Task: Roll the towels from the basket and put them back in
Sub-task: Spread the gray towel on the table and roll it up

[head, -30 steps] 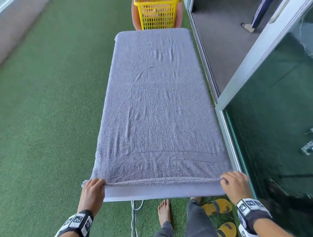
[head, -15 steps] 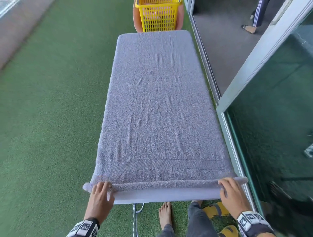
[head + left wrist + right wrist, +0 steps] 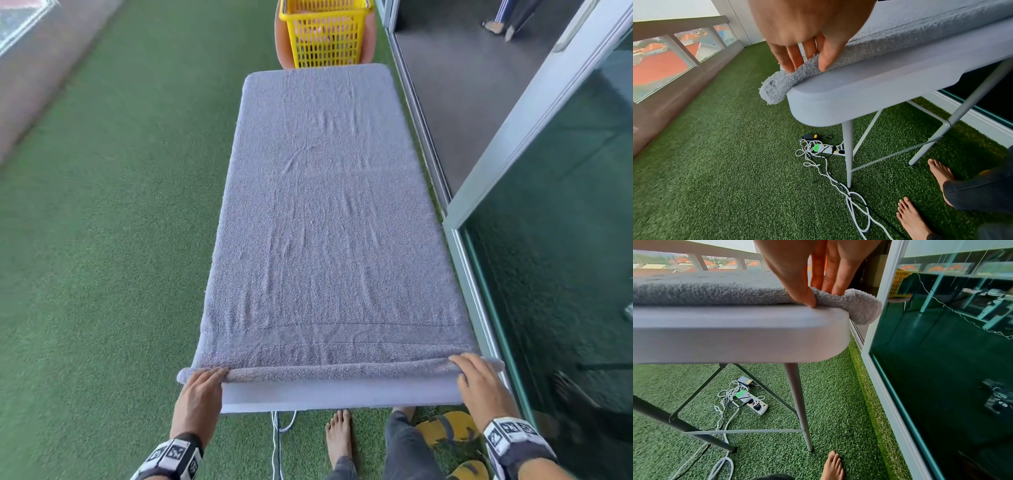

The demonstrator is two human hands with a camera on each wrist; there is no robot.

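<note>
A large grey towel (image 3: 322, 222) lies flat along a white folding table (image 3: 342, 395). Its near end is turned into a thin roll (image 3: 342, 371) across the table's width. My left hand (image 3: 209, 375) holds the roll's left end, fingers on top and thumb on the near side (image 3: 807, 61). My right hand (image 3: 466, 368) holds the right end the same way, thumb tucked under the roll (image 3: 822, 295). Both roll ends stick out past the table corners. A yellow basket (image 3: 325, 37) stands beyond the table's far end.
A glass sliding door and its frame (image 3: 513, 192) run close along the table's right side. A power strip with tangled cables (image 3: 822, 149) lies on the green turf under the table. Yellow sandals (image 3: 445, 428) and my bare feet are below. A balcony railing (image 3: 674, 48) runs along the left.
The folded near edge has turned over into a thicker roll and moved a little away from me. Both hands went forward with it, and more bare table shows in front.
</note>
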